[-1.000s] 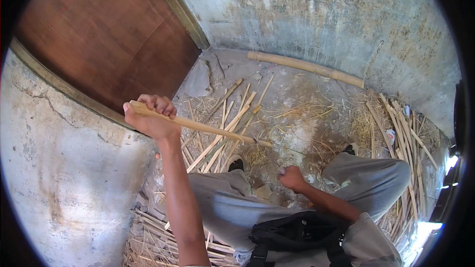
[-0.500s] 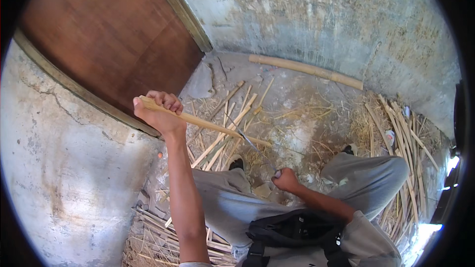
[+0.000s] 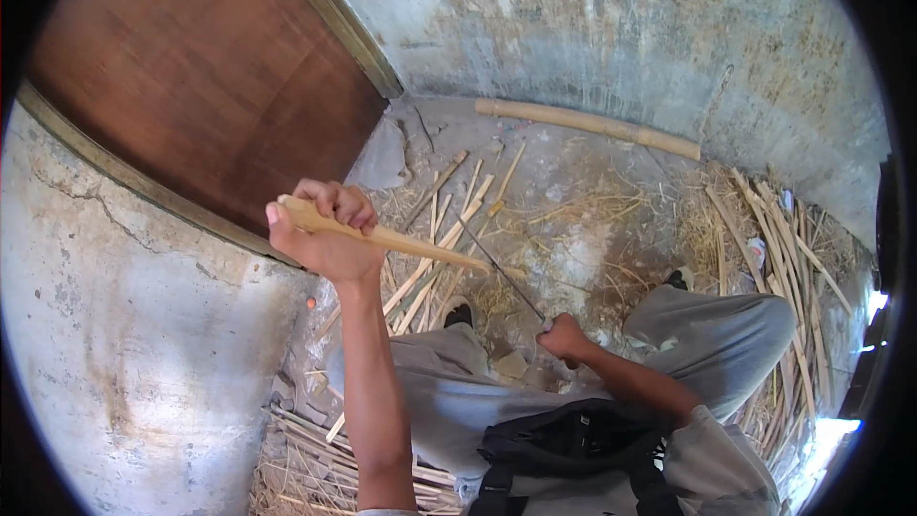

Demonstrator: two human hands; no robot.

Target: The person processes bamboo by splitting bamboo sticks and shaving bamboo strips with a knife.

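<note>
My left hand (image 3: 330,231), raised near the door, is closed round one end of a pale split-bamboo strip (image 3: 425,247). From there the strip slants down to the right, over the floor between my legs. A knife (image 3: 511,279) with a long, thin, dark blade is gripped by its handle in my right hand (image 3: 565,339), low between my knees. In the picture its blade crosses the strip near the far end; whether they touch I cannot tell.
Loose bamboo strips (image 3: 417,277) lie beyond my left foot, with more piles at the right (image 3: 785,277) and lower left (image 3: 330,463). A bamboo pole (image 3: 587,127) rests along the back wall (image 3: 611,29). A brown door (image 3: 210,76) stands at the left. A black bag (image 3: 573,454) sits at my lap.
My left hand has shifted slightly right with the bamboo strip. The knife has turned a little steeper, and its tip now reaches farther past the strip. My right hand has moved slightly to the right.
</note>
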